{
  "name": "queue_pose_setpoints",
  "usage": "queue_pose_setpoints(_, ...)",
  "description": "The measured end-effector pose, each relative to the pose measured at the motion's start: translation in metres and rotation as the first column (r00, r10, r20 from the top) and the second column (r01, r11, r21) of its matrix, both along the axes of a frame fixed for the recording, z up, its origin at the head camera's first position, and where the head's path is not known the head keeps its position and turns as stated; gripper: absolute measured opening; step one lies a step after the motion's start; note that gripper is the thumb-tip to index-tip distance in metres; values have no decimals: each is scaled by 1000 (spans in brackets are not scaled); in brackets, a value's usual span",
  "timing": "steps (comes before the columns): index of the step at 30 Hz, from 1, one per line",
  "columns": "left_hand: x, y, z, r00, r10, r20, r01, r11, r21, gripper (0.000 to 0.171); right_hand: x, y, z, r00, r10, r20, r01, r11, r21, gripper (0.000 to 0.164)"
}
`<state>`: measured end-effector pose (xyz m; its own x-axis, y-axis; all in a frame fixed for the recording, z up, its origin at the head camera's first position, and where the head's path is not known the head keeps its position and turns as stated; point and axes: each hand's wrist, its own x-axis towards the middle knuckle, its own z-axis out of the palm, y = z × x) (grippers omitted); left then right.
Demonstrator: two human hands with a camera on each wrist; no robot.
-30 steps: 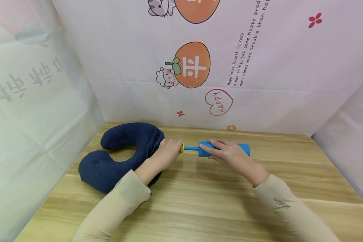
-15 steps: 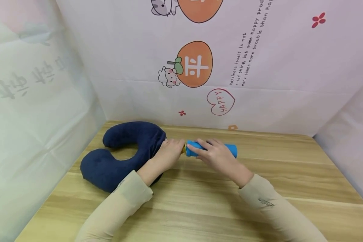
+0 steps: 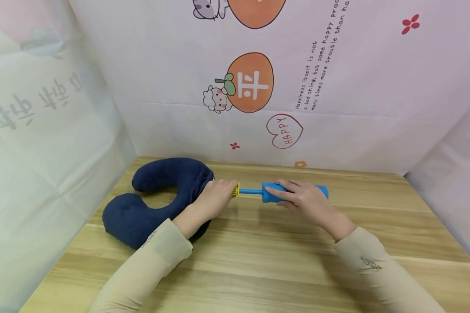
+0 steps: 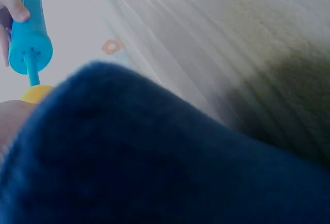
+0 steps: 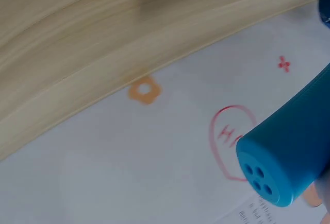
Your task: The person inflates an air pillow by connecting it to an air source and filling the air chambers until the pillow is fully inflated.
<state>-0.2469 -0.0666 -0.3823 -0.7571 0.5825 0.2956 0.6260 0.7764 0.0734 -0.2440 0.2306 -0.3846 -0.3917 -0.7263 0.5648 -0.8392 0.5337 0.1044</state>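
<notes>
Two curled hands hold a bright blue plastic cylindrical hand pump [image 4: 32,33] lengthwise between them, above a pale wood-grain table [image 3: 258,265]; the right hand [image 3: 307,202] wraps its fingers and thumb round the barrel; the left hand [image 3: 215,198] grips the yellow ribbed plastic end piece [image 3: 236,191], its fingertips hidden in the head view; a slim blue plastic rod [image 3: 252,191] shows bare between yellow piece and barrel; against the left hand sits a navy U-shaped plush neck pillow [image 3: 186,184], lying on the table with its opening turned away from the pump; the barrel's far end face shows four small holes in the right wrist view; behind hangs a white printed cloth [image 3: 356,134].
</notes>
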Motion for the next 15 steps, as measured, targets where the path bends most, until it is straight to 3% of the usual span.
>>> queue_pose_setpoints(3,0,0,-1,1000,4,4,-4,1000,0,22,-2,15,-2,1000,10,-8,-10,1000,-11,58)
queue_pose_setpoints(15,0,-3,-5,998,27,50,-25,999,-22,27,0,61,-5,1000,13,-23,-14,1000,-28,55)
